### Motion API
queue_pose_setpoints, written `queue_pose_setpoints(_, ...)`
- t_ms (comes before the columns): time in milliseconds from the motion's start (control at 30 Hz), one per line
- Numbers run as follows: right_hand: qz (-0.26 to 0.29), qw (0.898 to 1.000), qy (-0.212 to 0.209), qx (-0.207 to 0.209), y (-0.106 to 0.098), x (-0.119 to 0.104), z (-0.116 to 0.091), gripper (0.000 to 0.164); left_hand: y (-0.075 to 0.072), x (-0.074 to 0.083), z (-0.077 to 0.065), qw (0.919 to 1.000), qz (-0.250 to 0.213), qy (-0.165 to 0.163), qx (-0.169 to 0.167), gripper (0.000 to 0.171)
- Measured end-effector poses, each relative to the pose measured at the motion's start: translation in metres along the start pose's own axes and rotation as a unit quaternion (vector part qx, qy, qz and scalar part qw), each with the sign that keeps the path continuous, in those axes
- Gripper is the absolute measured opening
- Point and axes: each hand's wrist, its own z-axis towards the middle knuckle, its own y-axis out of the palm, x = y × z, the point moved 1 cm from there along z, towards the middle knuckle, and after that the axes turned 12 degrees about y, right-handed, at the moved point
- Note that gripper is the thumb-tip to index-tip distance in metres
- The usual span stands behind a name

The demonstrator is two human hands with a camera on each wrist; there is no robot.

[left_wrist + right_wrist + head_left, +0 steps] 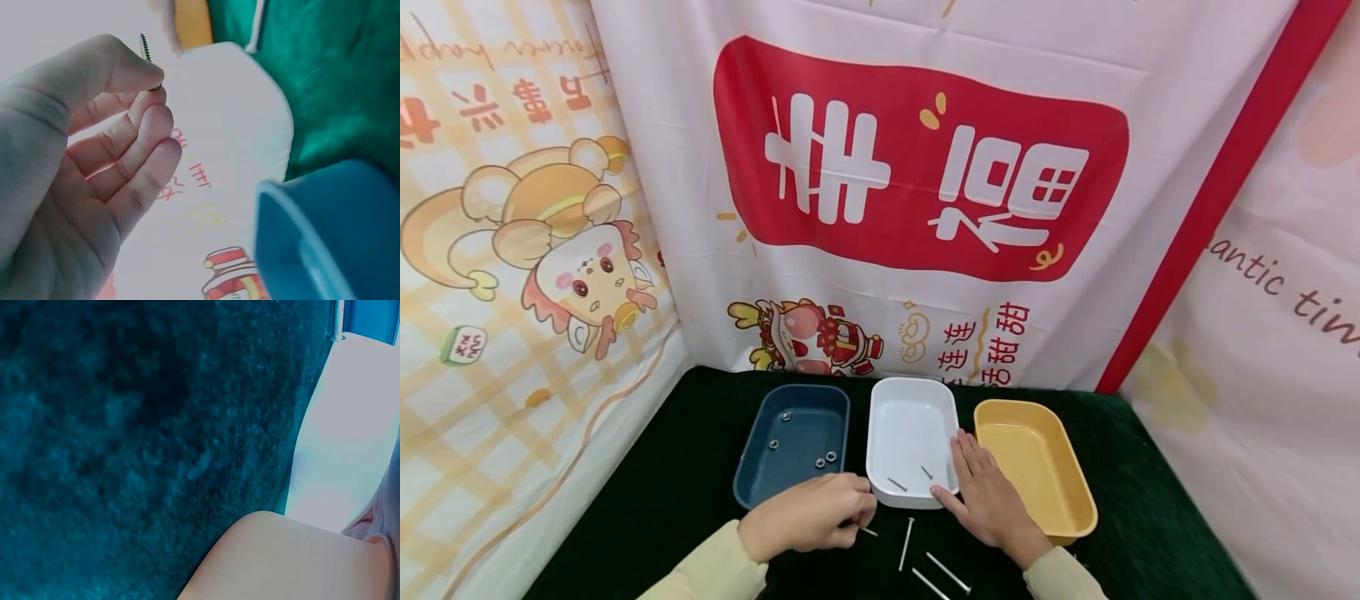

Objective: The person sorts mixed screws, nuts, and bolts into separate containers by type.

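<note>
Four nuts (831,457) occupy blue tray (803,437); left hand (816,512) pinches a screw (145,47), right hand (988,493) outstretched.

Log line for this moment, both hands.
left hand: pinches screw | right hand: at white tray edge | white tray: two screws | blue tray: four nuts

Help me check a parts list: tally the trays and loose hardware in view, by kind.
Rounded plastic trays: 3 (blue tray, white tray, yellow tray)
Small ring-shaped silvery metal nuts: 4
Short silvery metal fasteners inside the white tray: 2
Long thin silvery metal fasteners on dark-green cloth: 3
Thin threaded metal screw in the left hand: 1
Total visible: 13
</note>
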Motion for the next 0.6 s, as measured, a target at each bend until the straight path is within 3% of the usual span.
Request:
queue_pose_setpoints(400, 0.000, 1.000, -0.003, 0.003, 0.000, 0.001, -0.002, 0.094, -0.041, -0.013, 0.030, 0.9982, 0.049, -0.008, 0.035, 0.008)
queue_pose_setpoints(600, 0.002, 1.000, -0.007, 0.007, -0.001, 0.001, -0.002, 0.094, -0.050, -0.028, 0.046, 0.9963, 0.062, -0.026, 0.053, 0.009)
